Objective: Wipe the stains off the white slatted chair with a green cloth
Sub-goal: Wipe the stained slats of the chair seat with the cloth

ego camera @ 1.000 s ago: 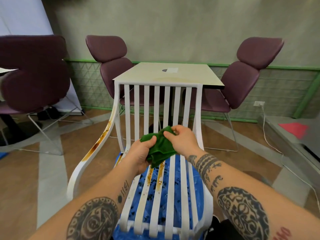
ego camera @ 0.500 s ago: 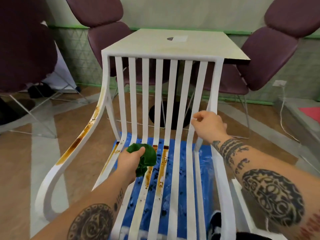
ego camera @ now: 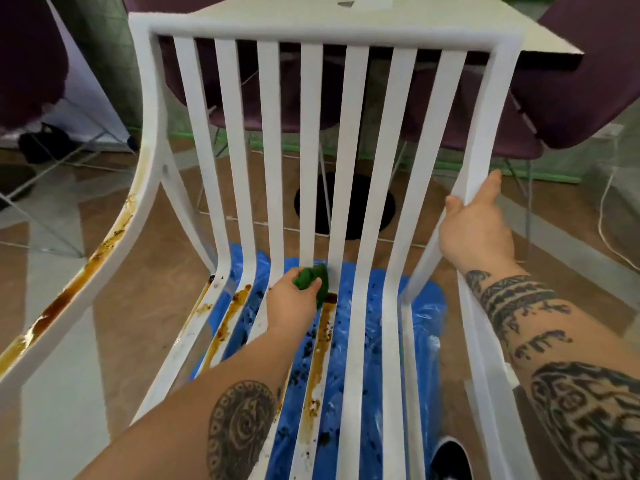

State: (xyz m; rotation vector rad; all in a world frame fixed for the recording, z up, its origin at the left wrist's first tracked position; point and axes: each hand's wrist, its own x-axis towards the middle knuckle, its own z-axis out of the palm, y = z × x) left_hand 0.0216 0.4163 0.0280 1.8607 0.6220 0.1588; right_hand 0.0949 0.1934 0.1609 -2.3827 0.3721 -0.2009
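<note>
While the right hand (ego camera: 476, 233) grips the chair (ego camera: 311, 133), the left hand (ego camera: 289, 303) clutches the green cloth (ego camera: 311, 278).

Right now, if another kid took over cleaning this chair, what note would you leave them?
Left hand: grips the green cloth, pressed on a middle slat where the seat bends up into the back.
Right hand: holds the chair by its side rail, steadying it.
Done: wiping has only reached the top end of one stained slat.
Left: brown stains run down that slat and the slats beside it, and all along the armrest on the left hand's side.
A blue sheet lies under the seat.
</note>
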